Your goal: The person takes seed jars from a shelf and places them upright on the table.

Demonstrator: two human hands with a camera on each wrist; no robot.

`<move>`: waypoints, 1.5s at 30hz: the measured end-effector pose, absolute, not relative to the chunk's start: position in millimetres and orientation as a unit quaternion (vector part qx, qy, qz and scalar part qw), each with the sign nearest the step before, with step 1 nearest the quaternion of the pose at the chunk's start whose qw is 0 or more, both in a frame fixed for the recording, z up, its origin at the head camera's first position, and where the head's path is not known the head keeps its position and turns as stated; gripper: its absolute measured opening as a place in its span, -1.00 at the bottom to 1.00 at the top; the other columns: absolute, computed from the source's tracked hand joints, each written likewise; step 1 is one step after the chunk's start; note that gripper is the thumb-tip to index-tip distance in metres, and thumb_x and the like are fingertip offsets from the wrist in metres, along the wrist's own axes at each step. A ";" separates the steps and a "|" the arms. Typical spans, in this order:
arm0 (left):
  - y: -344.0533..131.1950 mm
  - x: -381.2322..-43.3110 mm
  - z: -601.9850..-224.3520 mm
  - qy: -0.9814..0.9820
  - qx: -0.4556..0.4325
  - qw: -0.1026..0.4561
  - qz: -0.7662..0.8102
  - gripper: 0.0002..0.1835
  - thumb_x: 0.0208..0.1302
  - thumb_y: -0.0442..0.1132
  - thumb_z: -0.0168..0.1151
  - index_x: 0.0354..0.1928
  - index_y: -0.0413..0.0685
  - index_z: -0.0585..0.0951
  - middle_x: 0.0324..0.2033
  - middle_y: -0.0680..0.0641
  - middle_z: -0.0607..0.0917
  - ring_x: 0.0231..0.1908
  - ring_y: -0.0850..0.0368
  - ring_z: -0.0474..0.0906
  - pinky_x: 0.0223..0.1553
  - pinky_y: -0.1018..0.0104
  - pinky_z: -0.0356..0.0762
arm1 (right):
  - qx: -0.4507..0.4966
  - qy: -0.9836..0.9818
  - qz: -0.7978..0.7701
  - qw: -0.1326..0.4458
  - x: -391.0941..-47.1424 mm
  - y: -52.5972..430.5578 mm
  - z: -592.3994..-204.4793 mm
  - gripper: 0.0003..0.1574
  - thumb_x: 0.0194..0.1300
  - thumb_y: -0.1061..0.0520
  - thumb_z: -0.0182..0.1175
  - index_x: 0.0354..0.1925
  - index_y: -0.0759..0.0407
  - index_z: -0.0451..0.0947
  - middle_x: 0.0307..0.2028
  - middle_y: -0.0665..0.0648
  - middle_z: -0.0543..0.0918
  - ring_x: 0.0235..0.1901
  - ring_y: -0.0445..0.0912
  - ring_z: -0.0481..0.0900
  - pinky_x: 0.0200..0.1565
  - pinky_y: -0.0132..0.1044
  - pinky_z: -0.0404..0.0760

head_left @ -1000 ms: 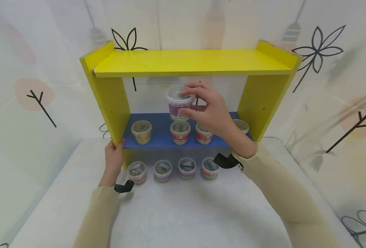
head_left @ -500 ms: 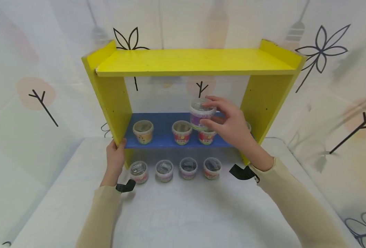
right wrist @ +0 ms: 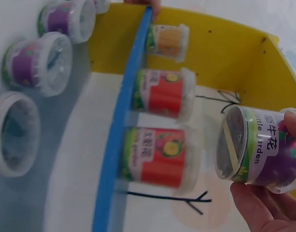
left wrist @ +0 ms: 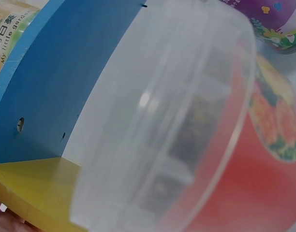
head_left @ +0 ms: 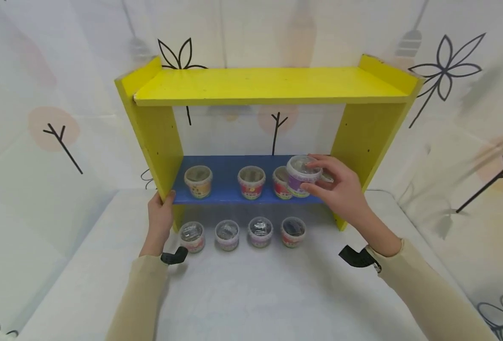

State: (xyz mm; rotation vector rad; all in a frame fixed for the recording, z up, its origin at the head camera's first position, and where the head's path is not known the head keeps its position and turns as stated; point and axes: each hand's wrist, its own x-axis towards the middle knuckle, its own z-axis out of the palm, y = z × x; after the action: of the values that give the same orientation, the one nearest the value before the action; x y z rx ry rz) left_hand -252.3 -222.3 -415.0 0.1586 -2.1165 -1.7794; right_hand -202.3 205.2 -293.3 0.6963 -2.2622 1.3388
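Note:
My right hand (head_left: 341,189) holds a clear-lidded plastic tub (head_left: 303,177) with a purple label between thumb and fingers, at the right half of the blue board (head_left: 223,189). In the right wrist view, that purple tub (right wrist: 266,147) is off the board. In the head view, it overlaps a red-labelled tub (head_left: 280,183); another tub at the far right is mostly hidden by the hand. My left hand (head_left: 159,218) grips the lower left side of the yellow shelf unit (head_left: 149,137). Further left on the board stand an orange-labelled tub (head_left: 199,183) and another red one (head_left: 251,183).
Several lidded tubs stand in a row on the white table (head_left: 251,289), below the blue board; one has a purple label (head_left: 260,237). The yellow top board (head_left: 260,85) overhangs the tubs. A patterned cloth (head_left: 251,38) hangs behind.
My right hand has carried the purple tub right and down, from under the yellow top board to the blue board's right half. The left hand keeps its grip.

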 end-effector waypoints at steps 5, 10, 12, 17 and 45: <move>-220.9 -252.1 -413.7 -0.750 0.053 0.179 -0.635 -0.49 0.55 -0.02 -0.02 0.37 -0.15 0.41 0.19 -0.20 0.55 0.19 -0.07 0.45 0.32 0.00 0.31 | 0.233 -0.830 0.462 0.211 -198.1 220.7 -305.4 -0.54 0.19 0.26 0.43 0.06 0.25 0.58 0.21 0.13 0.53 0.14 -0.01 0.49 -0.08 -0.46 0.61; -219.7 -250.7 -411.5 -0.754 0.050 0.174 -0.632 -0.48 0.55 -0.02 -0.02 0.40 -0.12 0.38 0.23 -0.19 0.53 0.22 -0.08 0.44 0.34 -0.01 0.30 | 0.225 -0.830 0.461 0.219 -195.7 234.6 -318.2 -0.55 0.16 0.31 0.43 0.04 0.27 0.59 0.20 0.16 0.52 0.14 -0.16 0.46 -0.10 -0.48 0.60; -220.0 -249.9 -411.0 -0.755 0.051 0.174 -0.630 -0.48 0.55 -0.02 -0.03 0.40 -0.12 0.38 0.24 -0.19 0.52 0.23 -0.09 0.43 0.34 -0.03 0.29 | 0.219 -0.834 0.457 0.218 -195.0 239.4 -324.2 -0.55 0.17 0.31 0.43 0.03 0.28 0.58 0.19 0.17 0.52 0.12 -0.21 0.44 -0.11 -0.52 0.59; -221.4 -250.7 -412.6 -0.758 0.058 0.177 -0.626 -0.48 0.54 -0.01 -0.03 0.39 -0.12 0.38 0.23 -0.18 0.53 0.23 -0.08 0.44 0.33 -0.03 0.31 | 0.206 -0.851 0.433 0.214 -192.1 249.4 -339.4 -0.54 0.15 0.28 0.45 0.03 0.28 0.57 0.18 0.24 0.52 0.07 -0.23 0.45 -0.15 -0.59 0.57; -224.2 -253.5 -417.5 -0.758 0.045 0.180 -0.625 -0.47 0.54 0.03 -0.04 0.40 -0.07 0.38 0.23 -0.14 0.53 0.23 -0.04 0.44 0.33 0.00 0.32 | 0.169 -0.858 0.437 0.210 -182.2 262.7 -397.2 -0.54 0.08 0.35 0.48 -0.03 0.33 0.59 0.19 0.28 0.48 0.07 -0.42 0.36 -0.15 -0.59 0.56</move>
State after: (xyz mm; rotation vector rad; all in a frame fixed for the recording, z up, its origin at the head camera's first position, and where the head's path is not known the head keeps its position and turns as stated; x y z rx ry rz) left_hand -253.5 -224.2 -417.5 0.1276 -2.1431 -1.7663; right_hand -182.2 262.7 -397.2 0.4694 -2.3847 1.2162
